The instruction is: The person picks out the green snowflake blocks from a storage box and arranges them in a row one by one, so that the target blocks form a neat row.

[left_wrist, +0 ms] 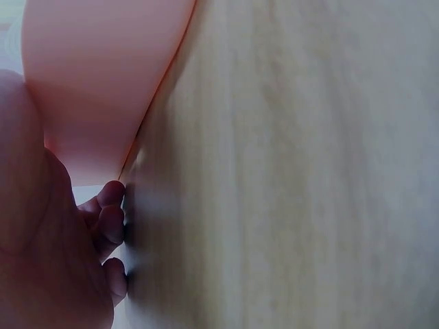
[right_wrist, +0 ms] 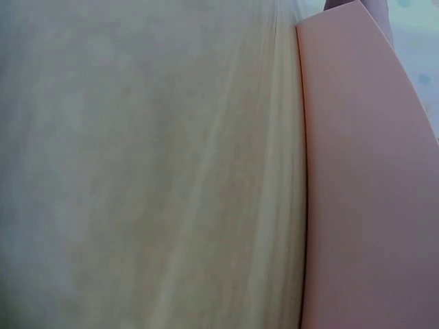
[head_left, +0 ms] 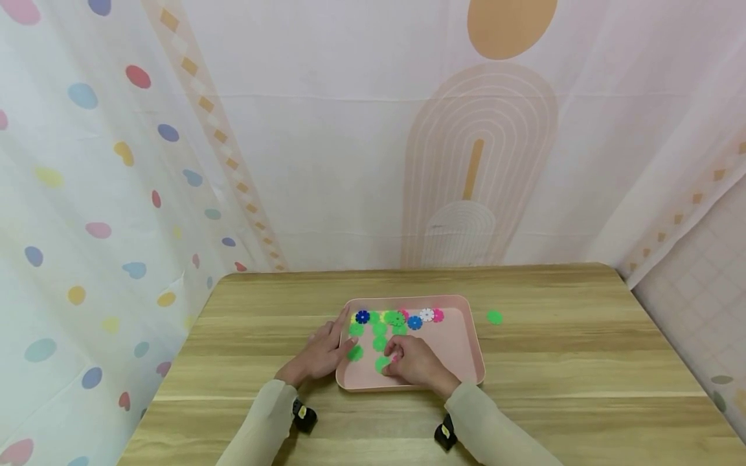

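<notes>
A pink tray [head_left: 443,346] holds several flower-shaped plastic discs, mostly green. My left hand [head_left: 319,353] grips the tray's left side, thumb reaching over the rim and fingers along the outside. In the left wrist view, the fingertips [left_wrist: 112,223] stand beside the tray's outer wall [left_wrist: 103,82], down at the table. Inside the tray, my right hand [head_left: 416,362] has curled fingers and pinches a green disc [head_left: 381,364] at its right edge. A bit of pink disc [head_left: 395,357] shows between thumb and fingers, mostly hidden by the hand.
Along the tray's back lie a dark blue disc [head_left: 362,317], a blue disc [head_left: 414,322], a white disc [head_left: 427,315] and a pink disc [head_left: 438,315]. One loose green disc [head_left: 495,317] lies right of the tray on the wooden table [head_left: 559,362]. A curtain [head_left: 338,162] hangs behind.
</notes>
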Demonstrator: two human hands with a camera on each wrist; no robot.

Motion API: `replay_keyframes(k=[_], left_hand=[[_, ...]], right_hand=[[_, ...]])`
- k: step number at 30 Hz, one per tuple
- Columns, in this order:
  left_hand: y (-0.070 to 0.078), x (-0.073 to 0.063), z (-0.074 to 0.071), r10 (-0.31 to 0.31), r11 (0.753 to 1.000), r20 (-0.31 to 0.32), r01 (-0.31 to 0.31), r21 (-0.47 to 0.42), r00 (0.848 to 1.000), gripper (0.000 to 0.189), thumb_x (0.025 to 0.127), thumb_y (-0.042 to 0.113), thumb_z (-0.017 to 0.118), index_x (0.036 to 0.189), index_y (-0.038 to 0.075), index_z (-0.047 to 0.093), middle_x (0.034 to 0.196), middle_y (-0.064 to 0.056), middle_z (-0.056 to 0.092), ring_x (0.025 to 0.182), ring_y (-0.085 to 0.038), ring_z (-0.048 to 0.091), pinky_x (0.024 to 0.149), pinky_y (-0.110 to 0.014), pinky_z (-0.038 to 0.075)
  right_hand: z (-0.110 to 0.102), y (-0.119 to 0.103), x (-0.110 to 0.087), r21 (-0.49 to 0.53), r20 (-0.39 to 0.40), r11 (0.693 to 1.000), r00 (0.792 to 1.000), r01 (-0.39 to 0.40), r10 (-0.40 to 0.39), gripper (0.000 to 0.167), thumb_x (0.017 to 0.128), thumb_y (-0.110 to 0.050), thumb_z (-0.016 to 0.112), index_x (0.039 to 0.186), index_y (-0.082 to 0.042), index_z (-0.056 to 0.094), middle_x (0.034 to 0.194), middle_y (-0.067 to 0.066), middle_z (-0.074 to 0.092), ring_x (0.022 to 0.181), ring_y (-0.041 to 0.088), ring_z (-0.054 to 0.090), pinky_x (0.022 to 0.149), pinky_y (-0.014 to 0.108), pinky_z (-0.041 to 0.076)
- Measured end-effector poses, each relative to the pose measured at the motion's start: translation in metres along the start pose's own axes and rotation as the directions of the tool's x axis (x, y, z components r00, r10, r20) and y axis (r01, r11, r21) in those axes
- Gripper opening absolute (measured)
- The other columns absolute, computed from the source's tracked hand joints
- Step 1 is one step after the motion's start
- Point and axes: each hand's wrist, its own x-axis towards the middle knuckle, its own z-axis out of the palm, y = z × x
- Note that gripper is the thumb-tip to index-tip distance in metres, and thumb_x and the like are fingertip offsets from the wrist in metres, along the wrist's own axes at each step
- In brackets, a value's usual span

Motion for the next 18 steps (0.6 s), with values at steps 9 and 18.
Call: replay_keyframes(k=[9,18], left_hand=[[-0.0020,-0.0005,0.0004,-0.004,1.000,0.003,0.004,0.001,1.000,0.076,0.105,0.047,0.040,0.161,0.018,-0.003,0.137,-0.019,0.046,0.121,-0.031,0.044,0.094,-0.049,0.030],[-0.0047,0.0003,0.0001,-0.005,1.000,-0.004,0.005,0.005,1.000,0.076,0.105,0.047,0.040,0.161,0.018,-0.003,0.136,-0.020,0.047,0.124,-0.033,0.044,0.098,-0.053,0.029]], right_hand=[[0.0015,-0.0005,-0.0005,0.009,0.018,1.000,1.000,-0.016,0.016,0.018,0.082,-0.010,0.081,0.091,-0.012,0.065,0.064,0.001,0.053,0.053,0.014,0.051,0.051,0.027,0.040],[0.0024,-0.0041,-0.0015,0.029,0.039,0.999,0.999,-0.031,0.030,0.017,0.084,-0.007,0.078,0.093,-0.012,0.065,0.064,0.002,0.054,0.052,0.014,0.053,0.050,0.027,0.041]])
